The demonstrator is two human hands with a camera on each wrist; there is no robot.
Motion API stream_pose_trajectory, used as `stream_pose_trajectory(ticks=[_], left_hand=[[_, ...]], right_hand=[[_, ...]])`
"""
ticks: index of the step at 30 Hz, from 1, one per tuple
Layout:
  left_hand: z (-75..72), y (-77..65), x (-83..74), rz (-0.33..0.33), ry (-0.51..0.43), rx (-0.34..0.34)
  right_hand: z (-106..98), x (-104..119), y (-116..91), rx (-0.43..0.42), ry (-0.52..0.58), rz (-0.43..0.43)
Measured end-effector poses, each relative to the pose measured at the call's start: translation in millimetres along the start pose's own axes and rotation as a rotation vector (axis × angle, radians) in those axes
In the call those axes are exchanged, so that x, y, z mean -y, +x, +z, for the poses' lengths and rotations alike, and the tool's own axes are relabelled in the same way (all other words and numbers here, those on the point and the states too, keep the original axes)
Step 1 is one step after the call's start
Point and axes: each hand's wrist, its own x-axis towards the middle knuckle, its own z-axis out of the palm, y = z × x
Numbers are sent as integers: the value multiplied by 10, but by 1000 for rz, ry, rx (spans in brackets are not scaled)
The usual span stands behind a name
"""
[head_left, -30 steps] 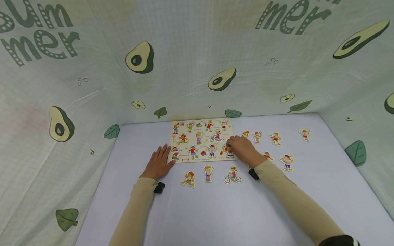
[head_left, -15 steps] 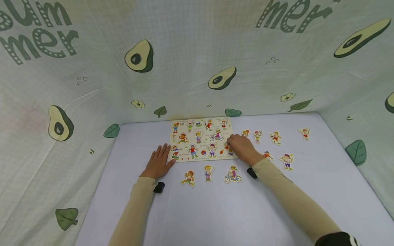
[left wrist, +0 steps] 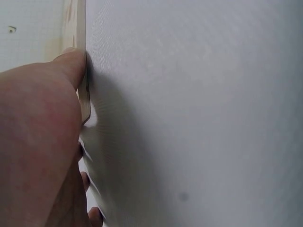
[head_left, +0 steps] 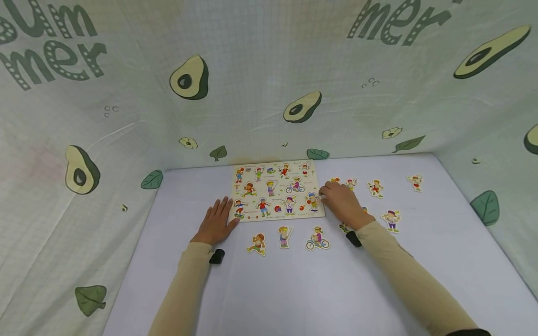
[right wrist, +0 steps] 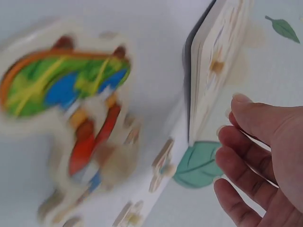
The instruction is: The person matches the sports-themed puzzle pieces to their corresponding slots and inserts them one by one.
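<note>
A pale wooden peg puzzle board (head_left: 273, 200) with printed sports figures lies on the white table. My left hand (head_left: 215, 221) lies flat at its lower left corner; in the left wrist view the thumb (left wrist: 71, 66) rests against the board's edge. My right hand (head_left: 342, 203) is just off the board's right edge, over the table. Its fingers (right wrist: 241, 161) are loosely bent and hold nothing in the right wrist view. A table tennis figure piece (head_left: 312, 202) sits at the board's lower right corner, uncovered. A skateboarder piece (right wrist: 90, 104) lies close below the right wrist.
Before the board lie a runner piece (head_left: 257, 244), a baseball piece (head_left: 284, 237) and a cyclist piece (head_left: 317, 239). To the right are several more, among them a footballer (head_left: 375, 189) and a purple-capped figure (head_left: 392, 221). An avocado-print cloth (head_left: 248, 130) hangs behind the table.
My right hand has moved right, off the board's lower right corner, and the table tennis piece there now shows whole. My left hand has stayed in place.
</note>
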Motion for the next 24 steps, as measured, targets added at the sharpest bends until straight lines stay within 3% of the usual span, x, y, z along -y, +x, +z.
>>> stream_pose_trajectory(ticks=[14,24], left_hand=[[-19,-12,-6,-4,-3,24],[15,-6,5,25,-25,-23]], right_hand=[[-232,-440,-617,-68,18,86],[-294,-701,-1066,-16,-6,184]])
